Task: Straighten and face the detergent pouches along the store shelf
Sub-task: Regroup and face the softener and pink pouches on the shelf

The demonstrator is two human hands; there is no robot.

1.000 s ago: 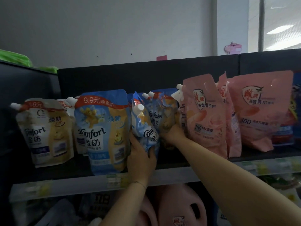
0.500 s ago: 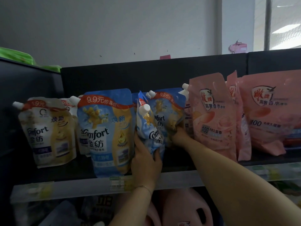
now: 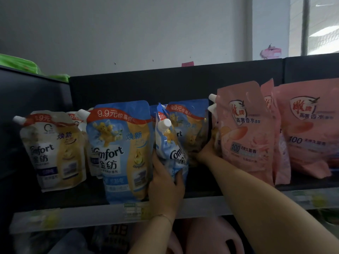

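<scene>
Spouted pouches stand in a row on a dark store shelf (image 3: 77, 197). My left hand (image 3: 166, 182) grips a blue Comfort pouch (image 3: 170, 143) turned edge-on, its white cap toward me. Behind it, my right hand (image 3: 205, 151) reaches in and holds the lower right of a second blue pouch (image 3: 189, 125) that faces front. A large blue Comfort pouch (image 3: 121, 149) stands to the left, a cream and gold one (image 3: 53, 151) further left. Pink pouches (image 3: 245, 136) fill the right side; my right hand's fingers are hidden behind the blue pouch.
A price rail (image 3: 128, 211) with paper tags runs along the shelf's front edge. Pink jugs (image 3: 216, 237) stand on the shelf below. The black back panel (image 3: 165, 85) closes the shelf behind. Green packets (image 3: 22, 65) lie on top at the far left.
The blue pouch at the back has turned to face front and stands straighter, with my right hand shifting to its lower right edge. My left hand keeps its grip on the edge-on pouch.
</scene>
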